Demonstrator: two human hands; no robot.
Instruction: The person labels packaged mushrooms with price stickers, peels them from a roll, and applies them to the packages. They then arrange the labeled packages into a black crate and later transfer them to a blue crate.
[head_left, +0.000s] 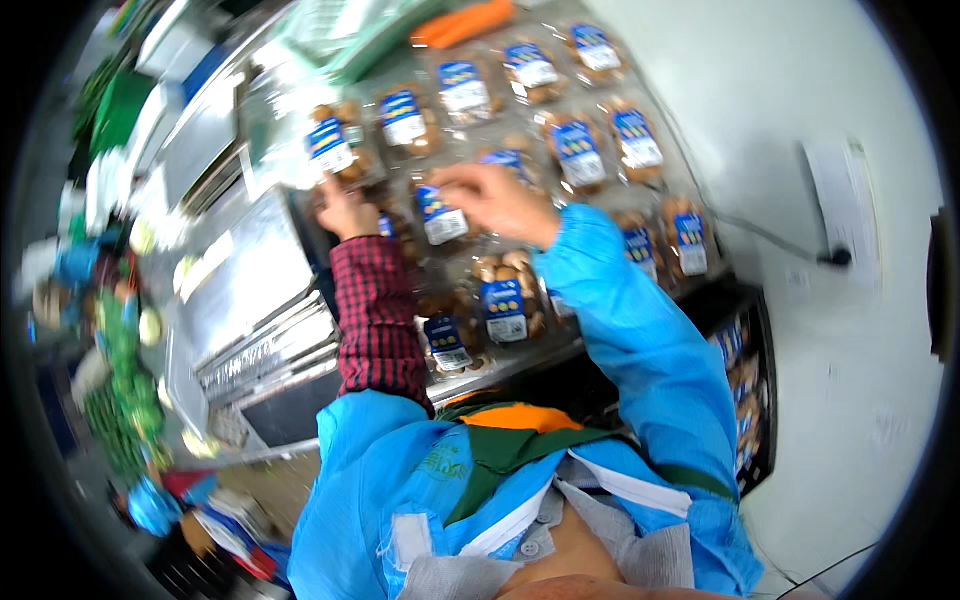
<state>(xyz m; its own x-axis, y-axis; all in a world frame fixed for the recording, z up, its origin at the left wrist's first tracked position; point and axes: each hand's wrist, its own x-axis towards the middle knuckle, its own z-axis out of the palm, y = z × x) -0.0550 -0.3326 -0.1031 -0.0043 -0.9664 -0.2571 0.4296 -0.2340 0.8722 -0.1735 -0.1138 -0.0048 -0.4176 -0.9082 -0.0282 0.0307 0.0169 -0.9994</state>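
Note:
Clear-wrapped packs of brown mushrooms with blue and white labels lie in rows on a metal table. My left hand (348, 212), below a checked sleeve, grips the near edge of a mushroom pack (332, 150) at the left of the rows. Its thumb shows while the other fingers are mostly hidden. My right hand (498, 203) reaches in from the right, its fingers curled together at the upper corner of another labelled pack (441, 216). Blur hides whether something small is between those fingertips. More packs (507, 298) lie nearer my body.
A pale green crate (365, 45) and an orange object (462, 23) sit at the far edge. Metal trays (250, 270) stand to the left. Below the table's right side, a black crate (757, 380) holds more packs. A white wall (800, 90) borders the right.

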